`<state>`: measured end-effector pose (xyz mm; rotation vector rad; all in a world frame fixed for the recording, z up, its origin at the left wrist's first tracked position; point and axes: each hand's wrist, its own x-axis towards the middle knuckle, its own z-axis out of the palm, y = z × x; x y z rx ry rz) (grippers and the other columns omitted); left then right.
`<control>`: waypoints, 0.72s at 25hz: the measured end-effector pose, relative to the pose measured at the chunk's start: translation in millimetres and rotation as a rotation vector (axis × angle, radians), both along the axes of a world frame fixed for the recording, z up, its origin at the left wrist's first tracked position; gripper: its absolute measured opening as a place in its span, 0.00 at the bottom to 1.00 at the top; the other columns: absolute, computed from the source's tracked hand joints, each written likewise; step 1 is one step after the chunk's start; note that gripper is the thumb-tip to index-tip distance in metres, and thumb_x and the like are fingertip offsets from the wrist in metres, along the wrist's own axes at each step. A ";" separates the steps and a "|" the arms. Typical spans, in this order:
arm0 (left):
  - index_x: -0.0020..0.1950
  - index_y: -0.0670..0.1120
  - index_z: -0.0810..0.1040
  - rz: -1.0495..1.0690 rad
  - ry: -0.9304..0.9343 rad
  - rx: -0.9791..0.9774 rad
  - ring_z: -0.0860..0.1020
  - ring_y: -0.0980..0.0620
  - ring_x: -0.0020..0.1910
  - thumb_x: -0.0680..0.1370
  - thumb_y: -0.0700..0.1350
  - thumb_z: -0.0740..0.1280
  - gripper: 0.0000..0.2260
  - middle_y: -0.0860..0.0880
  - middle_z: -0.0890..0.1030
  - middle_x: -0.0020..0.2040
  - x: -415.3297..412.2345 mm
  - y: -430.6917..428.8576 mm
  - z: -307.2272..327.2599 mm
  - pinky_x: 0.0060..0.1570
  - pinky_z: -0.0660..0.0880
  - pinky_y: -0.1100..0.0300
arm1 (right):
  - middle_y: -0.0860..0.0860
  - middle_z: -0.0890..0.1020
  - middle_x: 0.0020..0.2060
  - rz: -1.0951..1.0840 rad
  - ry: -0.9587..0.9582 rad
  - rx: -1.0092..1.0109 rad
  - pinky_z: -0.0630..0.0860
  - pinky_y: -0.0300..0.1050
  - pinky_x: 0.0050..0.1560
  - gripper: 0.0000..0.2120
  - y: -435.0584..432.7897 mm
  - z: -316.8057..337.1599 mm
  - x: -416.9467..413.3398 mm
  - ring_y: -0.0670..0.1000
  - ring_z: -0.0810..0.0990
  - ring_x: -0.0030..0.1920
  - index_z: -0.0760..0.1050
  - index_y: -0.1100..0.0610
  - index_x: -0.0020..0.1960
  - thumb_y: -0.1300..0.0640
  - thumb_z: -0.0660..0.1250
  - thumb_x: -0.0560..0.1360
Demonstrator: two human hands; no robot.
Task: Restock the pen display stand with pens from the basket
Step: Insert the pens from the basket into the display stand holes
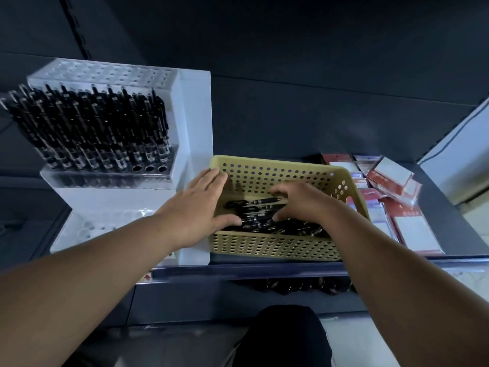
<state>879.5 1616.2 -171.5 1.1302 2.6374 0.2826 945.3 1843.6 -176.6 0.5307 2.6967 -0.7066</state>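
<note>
Head view. Far left: pen display stand [185, 123], white and clear, with rows of black pens [92, 128] standing in it. Three open holes [149, 169] show at its near right end. Left hand [201, 207] lies flat, fingers straight, resting on the left rim of the yellow perforated basket [277, 245]. Loose pens [262, 215] lie on the basket floor. Right hand [299, 202] is inside the basket, fingers and thumb curled round several of them. Red-and-white packets [391, 181] lie just right of the basket.

yellow dotted basket [277, 246], black pens [264, 217], clear stand [105, 178].
</note>
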 end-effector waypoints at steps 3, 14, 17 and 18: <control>0.78 0.50 0.36 -0.023 -0.004 -0.021 0.33 0.56 0.75 0.68 0.72 0.49 0.46 0.54 0.36 0.78 4.5 -3.5 -4.4 0.75 0.51 0.48 | 0.52 0.70 0.72 0.074 -0.185 0.012 0.67 0.51 0.65 0.41 3.3 -9.2 -6.1 0.55 0.69 0.69 0.62 0.49 0.76 0.56 0.78 0.68; 0.77 0.49 0.35 -0.042 0.068 0.002 0.25 0.56 0.71 0.68 0.72 0.45 0.45 0.55 0.35 0.77 23.9 -14.5 -12.5 0.73 0.43 0.57 | 0.49 0.65 0.72 0.105 -0.171 0.194 0.55 0.60 0.71 0.39 -6.9 -20.8 -4.6 0.56 0.62 0.72 0.64 0.45 0.70 0.49 0.79 0.64; 0.77 0.48 0.36 -0.034 0.058 -0.008 0.26 0.56 0.72 0.68 0.72 0.46 0.46 0.55 0.35 0.77 25.9 -14.9 -10.0 0.74 0.43 0.56 | 0.49 0.70 0.70 0.130 -0.237 0.273 0.56 0.59 0.69 0.36 -11.3 -14.8 -7.1 0.56 0.65 0.71 0.65 0.43 0.70 0.47 0.77 0.66; 0.77 0.48 0.36 -0.028 0.051 -0.009 0.26 0.56 0.72 0.69 0.72 0.48 0.46 0.55 0.35 0.77 26.2 -15.0 -8.7 0.73 0.42 0.56 | 0.50 0.73 0.66 0.161 -0.250 0.319 0.58 0.58 0.67 0.31 -12.8 -13.1 -8.0 0.57 0.67 0.70 0.69 0.45 0.67 0.45 0.76 0.67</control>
